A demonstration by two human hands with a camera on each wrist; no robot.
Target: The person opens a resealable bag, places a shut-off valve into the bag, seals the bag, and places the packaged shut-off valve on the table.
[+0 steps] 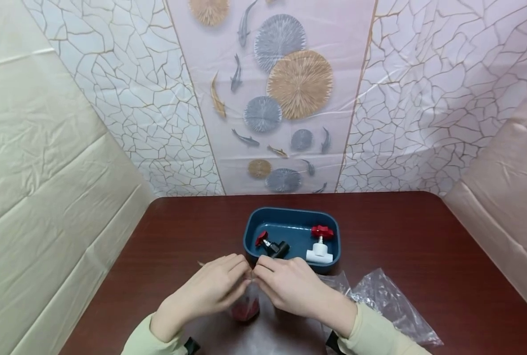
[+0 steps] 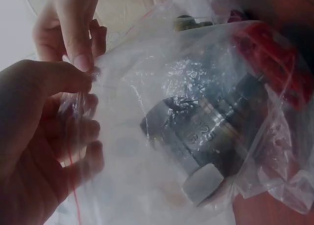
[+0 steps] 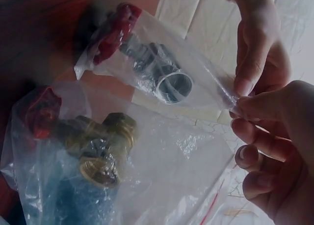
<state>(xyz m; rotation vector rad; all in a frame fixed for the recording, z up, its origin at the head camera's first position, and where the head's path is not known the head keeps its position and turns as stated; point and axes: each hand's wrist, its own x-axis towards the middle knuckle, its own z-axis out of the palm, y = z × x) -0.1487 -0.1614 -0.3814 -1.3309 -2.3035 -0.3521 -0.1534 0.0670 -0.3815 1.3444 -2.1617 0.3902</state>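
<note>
Dark table, tray toward its far edge; nearer, left hand and right hand pinch a bag by its edge, fingers curled — grey valve inside, below them; a loose pinch could let it drop

Wears plain cloth in pale yellow-green, with a left sleeve softly creased toward the cuff and a right sleeve of matching colour. Carries a small black left piece and a small black right piece at the inner sides of the cuffs, partly cropped from view. Is bare from the cuffs forward, with slender fingers and short, rounded nails.
</note>
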